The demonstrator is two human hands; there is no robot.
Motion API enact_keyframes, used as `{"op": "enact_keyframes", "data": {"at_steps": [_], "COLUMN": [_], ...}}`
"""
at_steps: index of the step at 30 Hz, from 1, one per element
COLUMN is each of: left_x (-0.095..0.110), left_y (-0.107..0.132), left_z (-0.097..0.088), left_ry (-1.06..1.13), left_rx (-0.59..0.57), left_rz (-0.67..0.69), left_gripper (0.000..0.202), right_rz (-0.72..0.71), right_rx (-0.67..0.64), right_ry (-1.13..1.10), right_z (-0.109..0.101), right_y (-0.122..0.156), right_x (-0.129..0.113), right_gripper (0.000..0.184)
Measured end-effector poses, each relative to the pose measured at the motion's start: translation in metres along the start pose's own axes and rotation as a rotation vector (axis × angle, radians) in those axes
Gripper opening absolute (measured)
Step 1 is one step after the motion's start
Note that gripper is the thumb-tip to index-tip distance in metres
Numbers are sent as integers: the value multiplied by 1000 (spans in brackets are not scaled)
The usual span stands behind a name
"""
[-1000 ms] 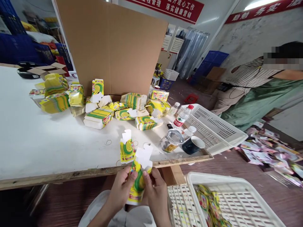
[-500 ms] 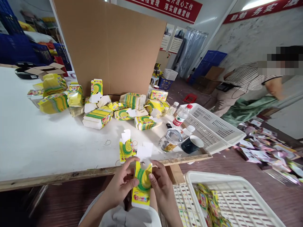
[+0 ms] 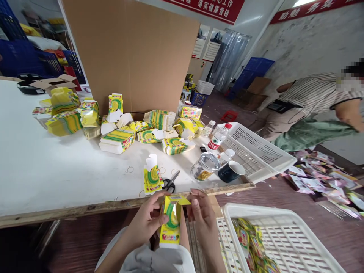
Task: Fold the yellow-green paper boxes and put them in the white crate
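Both hands hold one small yellow-and-green carton (image 3: pixel 171 221) upright over my lap, just below the table's front edge. My left hand (image 3: pixel 148 220) grips its left side. My right hand (image 3: pixel 202 216) pinches the top flap, which is folded over the carton's mouth. Another carton of the same kind (image 3: pixel 152 178) stands on the white table (image 3: pixel 42 170) close in front, its white flaps up. Black-handled scissors (image 3: pixel 171 182) lie beside it.
Piles of flat and folded yellow cartons (image 3: pixel 119 138) lie before a tall cardboard sheet (image 3: pixel 133 53). A glass jar (image 3: pixel 204 168), dark mug (image 3: pixel 230 171), water bottle (image 3: pixel 217 140) and white basket (image 3: pixel 256 151) occupy the table's right end. A second white basket (image 3: pixel 284 235) holds packets. A person (image 3: pixel 307 110) bends at right.
The carton's white top flaps, standing up a second ago, are now folded down over its mouth. The scissors behind it have come into view. The person at right has bent lower.
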State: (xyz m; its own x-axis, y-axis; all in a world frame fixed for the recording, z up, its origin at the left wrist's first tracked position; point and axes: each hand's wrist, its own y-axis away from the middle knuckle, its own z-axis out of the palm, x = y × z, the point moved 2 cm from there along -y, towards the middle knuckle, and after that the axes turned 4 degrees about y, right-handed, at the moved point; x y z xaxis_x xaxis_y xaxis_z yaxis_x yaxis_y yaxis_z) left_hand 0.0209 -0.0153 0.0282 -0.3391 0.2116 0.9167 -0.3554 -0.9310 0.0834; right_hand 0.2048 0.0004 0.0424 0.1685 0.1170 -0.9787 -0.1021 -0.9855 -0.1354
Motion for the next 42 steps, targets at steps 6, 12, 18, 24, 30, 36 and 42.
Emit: {"op": "enact_keyframes", "data": {"at_steps": [6,12,18,24,30,36,42], "left_x": [-2,-2,-1,-1,-6,-17,-33], "left_y": [2,4,2,2,-2,-17,-34], "left_z": [3,2,3,1,17,5,-55], "left_ry": [-98,-74,-5,-33,48,-409,-744], "left_rx": [-46,-9,-17,-22,-9,173,467], "left_rz": [45,11,-1,21,21,212,274], "left_gripper": [53,61,63,56,58,51,33], "right_rz": [103,-33,-75,-83,-87,-374,-349], "right_rx": [-331,-208,-226,-133,-180,357,298], "right_ry": [146,382,391,468,235,815,900], "right_z": [7,15,17,11,5,-75,-62], "right_y": [-1,-2,3,6,7,14,-11], "right_x": [-3,6,11,15,7,-18,-6], "right_gripper": [38,30,28,35,31,36,43]}}
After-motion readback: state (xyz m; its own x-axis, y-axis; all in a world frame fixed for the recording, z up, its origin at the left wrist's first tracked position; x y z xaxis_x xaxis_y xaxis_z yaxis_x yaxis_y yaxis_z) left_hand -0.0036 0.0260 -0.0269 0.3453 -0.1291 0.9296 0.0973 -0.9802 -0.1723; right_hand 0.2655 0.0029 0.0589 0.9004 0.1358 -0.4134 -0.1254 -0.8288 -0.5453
